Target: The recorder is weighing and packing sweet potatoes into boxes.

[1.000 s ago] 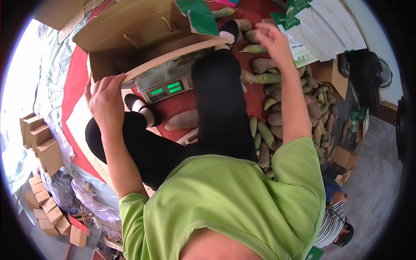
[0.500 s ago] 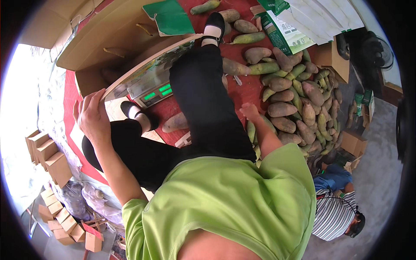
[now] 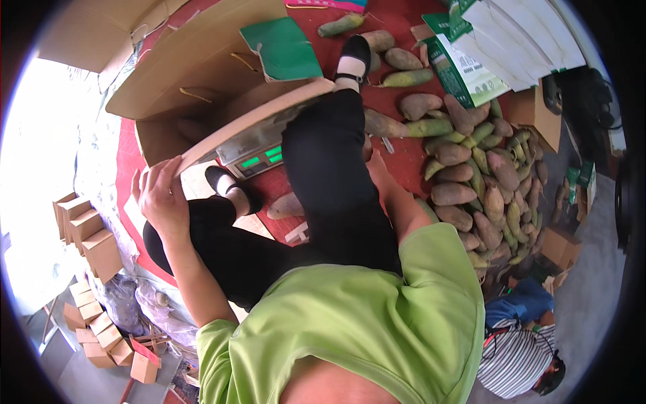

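My left hand (image 3: 163,196) has its fingers hooked over the near edge of an open cardboard box (image 3: 259,120), at the corner of its raised flap. A digital scale (image 3: 259,159) with green lit figures stands under that flap. My right hand (image 3: 377,163) is low beside my right leg. Its fingers are mostly hidden behind the trouser leg, near a brownish root (image 3: 367,147). A few long radish-like roots (image 3: 387,124) lie on the red ground sheet close by, and another root (image 3: 285,207) rests between my feet.
A large heap of green and brownish-pink roots (image 3: 494,195) lies to the right. White and green flat cartons (image 3: 518,44) are at the far right. Small cardboard boxes (image 3: 101,252) stand at the left. A person in a striped top (image 3: 515,360) is at the lower right.
My right hand has moved forward and inward, from beside the heap to behind my right leg. My left hand keeps its place on the box edge. The whole view has shifted slightly.
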Action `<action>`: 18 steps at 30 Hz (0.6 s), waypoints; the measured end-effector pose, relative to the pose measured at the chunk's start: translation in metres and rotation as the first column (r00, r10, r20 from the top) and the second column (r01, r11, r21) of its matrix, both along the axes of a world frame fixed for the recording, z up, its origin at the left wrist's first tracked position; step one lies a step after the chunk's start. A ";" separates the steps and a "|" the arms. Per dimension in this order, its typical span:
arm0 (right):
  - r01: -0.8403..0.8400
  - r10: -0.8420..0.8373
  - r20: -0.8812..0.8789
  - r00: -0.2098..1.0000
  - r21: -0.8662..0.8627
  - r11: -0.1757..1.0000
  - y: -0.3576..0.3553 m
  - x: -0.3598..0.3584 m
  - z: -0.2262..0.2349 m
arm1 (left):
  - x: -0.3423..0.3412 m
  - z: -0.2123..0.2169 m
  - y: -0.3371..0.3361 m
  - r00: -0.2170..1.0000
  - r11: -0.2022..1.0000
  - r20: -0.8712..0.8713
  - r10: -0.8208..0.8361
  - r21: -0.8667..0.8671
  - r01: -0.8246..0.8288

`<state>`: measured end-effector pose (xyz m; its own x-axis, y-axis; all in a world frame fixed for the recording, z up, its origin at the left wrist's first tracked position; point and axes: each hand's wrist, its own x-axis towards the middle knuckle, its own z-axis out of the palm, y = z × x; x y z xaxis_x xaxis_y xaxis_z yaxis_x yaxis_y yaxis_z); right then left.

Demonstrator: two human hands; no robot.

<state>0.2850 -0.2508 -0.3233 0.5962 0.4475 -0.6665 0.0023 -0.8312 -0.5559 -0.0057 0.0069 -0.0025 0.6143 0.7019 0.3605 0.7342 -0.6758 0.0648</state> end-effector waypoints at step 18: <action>0.059 -0.115 0.214 0.970 0.253 0.966 -0.042 0.058 0.000 | 0.006 0.007 0.001 0.998 0.998 0.020 -0.054 -0.037 0.055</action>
<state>0.3434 -0.2928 -0.3237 0.7619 0.5184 -0.3883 0.0841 -0.6736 -0.7343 0.0005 0.0075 0.0050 0.6455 0.6806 0.3466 0.6945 -0.7119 0.1045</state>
